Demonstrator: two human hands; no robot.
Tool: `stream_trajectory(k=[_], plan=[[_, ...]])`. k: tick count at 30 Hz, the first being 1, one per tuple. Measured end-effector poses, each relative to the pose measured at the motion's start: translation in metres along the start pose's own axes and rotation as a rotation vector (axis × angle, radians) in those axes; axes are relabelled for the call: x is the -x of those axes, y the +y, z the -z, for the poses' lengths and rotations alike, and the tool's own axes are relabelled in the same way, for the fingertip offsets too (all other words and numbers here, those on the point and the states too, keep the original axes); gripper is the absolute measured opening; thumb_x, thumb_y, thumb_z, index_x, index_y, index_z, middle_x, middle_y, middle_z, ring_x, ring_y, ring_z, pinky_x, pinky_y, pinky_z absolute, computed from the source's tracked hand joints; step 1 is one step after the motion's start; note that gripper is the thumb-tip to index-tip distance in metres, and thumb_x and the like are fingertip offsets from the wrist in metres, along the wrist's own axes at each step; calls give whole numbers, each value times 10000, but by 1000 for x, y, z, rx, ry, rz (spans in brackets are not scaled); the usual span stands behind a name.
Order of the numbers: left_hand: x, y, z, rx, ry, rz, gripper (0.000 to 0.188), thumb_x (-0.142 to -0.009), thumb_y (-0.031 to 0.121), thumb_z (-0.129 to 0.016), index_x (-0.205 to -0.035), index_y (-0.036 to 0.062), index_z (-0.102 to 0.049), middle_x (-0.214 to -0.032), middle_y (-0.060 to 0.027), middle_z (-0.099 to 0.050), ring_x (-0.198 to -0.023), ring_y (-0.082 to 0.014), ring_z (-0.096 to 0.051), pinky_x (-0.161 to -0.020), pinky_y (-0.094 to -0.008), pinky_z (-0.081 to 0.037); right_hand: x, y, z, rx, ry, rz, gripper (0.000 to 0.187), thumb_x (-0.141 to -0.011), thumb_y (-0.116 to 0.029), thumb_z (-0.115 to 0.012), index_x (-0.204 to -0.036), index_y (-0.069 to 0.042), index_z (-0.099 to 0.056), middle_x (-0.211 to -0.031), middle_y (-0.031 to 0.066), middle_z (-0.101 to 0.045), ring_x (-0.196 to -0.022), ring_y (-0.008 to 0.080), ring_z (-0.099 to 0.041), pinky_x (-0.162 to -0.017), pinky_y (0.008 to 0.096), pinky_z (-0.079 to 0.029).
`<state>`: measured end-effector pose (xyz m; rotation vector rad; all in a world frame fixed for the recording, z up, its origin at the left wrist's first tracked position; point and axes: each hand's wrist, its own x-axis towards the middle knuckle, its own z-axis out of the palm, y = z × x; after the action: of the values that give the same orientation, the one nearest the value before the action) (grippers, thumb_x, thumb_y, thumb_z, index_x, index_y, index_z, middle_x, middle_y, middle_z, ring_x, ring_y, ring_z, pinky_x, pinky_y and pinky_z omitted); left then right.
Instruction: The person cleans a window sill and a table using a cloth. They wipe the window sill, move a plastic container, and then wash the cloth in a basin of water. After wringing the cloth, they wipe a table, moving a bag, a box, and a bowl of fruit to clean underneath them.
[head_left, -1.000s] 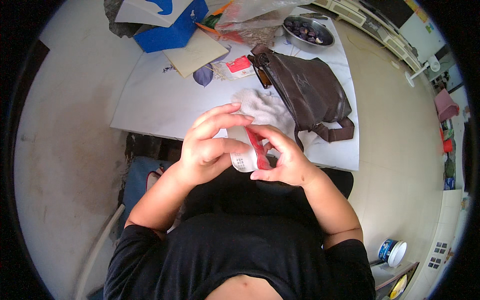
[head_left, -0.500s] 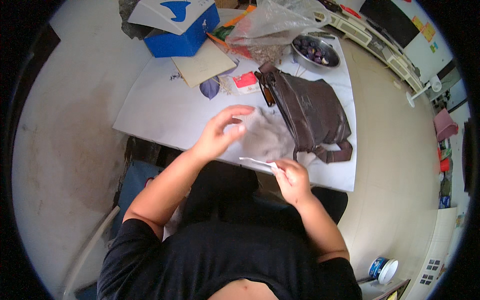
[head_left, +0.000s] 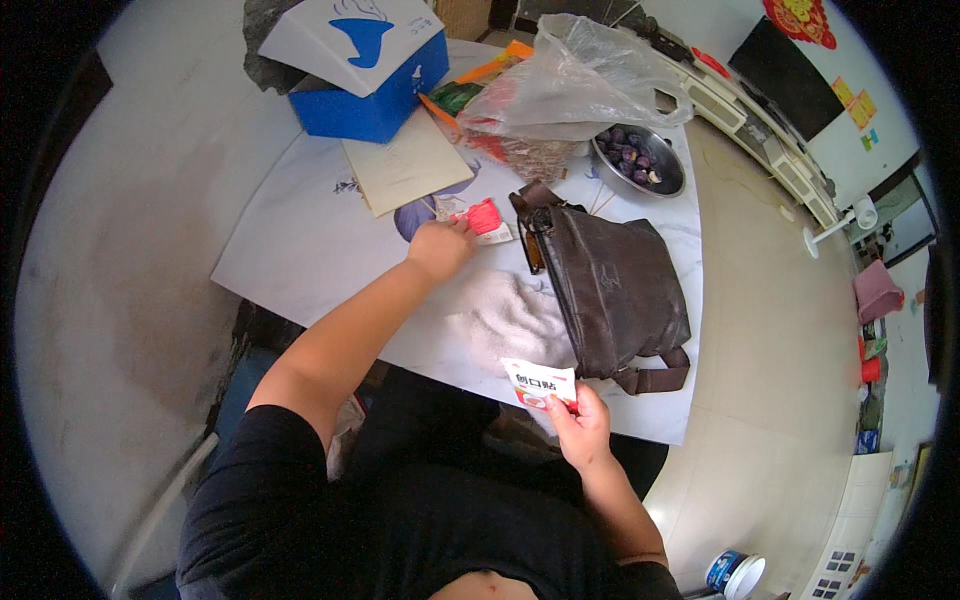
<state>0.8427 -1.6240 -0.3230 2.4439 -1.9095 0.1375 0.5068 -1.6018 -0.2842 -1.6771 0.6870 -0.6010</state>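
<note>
My right hand [head_left: 584, 430], low over the table's near edge, pinches a small white and red adhesive bandage packet [head_left: 538, 386] between thumb and fingers, its printed face up. My left arm reaches forward across the table. At its end my left hand [head_left: 443, 250] has its fingers closed at the left edge of a second red and white packet [head_left: 487, 220], partly covering it. Between the hands lies a crumpled light grey cloth [head_left: 510, 320]. A dark brown leather bag [head_left: 625, 290] rests against the cloth's right side, with sunglasses [head_left: 533, 246] by its upper left edge.
On the white marble-patterned table [head_left: 290, 240] a blue and white box [head_left: 370, 95] stands far left, beside a cream folder [head_left: 405, 165]. Farther back are a clear plastic bag [head_left: 570, 80] and a steel bowl [head_left: 640, 165] of dark purple fruit. A bucket [head_left: 735, 573] stands on the floor, lower right.
My left hand has moved forward from above the cloth to the packet on the table. My right hand has moved down in the picture and turned its packet from edge-on to face up.
</note>
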Motion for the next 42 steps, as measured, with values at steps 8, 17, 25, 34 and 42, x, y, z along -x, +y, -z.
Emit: stream_trajectory(k=[8, 17, 25, 34, 42], plan=[[91, 14, 43, 1573, 497, 389, 187, -923, 157, -488, -972, -2, -573, -785, -83, -624, -659, -179, -591, -646, -304, -510, -47, -25, -34, -697, -9, -53, 335, -883, -36, -503, -1210, 13, -453, -1186, 129, -549, -1072, 192, -539, -926, 340, -423], [99, -8, 68, 1689, 38, 209, 333, -919, 299, -517, -1141, 51, -516, -1005, -67, -586, -916, -171, -574, -770, -326, -486, -87, -17, -59, -439, 220, 93, 555, -861, 60, -466, -1353, -53, -236, -1159, 156, -514, -998, 206, -545, -857, 329, -462], [-40, -202, 63, 1228, 938, 839, 632, -823, 323, -624, -1271, -49, -376, -1170, -186, -507, -1073, -277, -500, -899, -352, -417, -93, 29, -62, -221, 204, 133, 575, -828, 75, -510, -1324, 16, -227, -1221, 158, -451, -1080, 192, -490, -952, 325, -388], [-114, -204, 107, 1033, 1107, 831, 612, -775, 286, -679, -1238, -23, -427, -1042, -149, -555, -1009, -260, -539, -872, -329, -429, -89, 39, -59, -216, 217, 131, 575, -811, 89, -514, -1312, 21, -240, -1201, 155, -459, -1074, 188, -497, -934, 327, -406], [-97, -239, 114, 1980, 985, 696, 555, -747, 236, -732, -1143, -62, -483, -1107, -123, -566, -966, -251, -571, -815, -333, -457, -93, 38, -62, -299, 172, 93, 574, -822, 78, -525, -1313, 17, -235, -1204, 158, -468, -1065, 190, -511, -923, 321, -417]])
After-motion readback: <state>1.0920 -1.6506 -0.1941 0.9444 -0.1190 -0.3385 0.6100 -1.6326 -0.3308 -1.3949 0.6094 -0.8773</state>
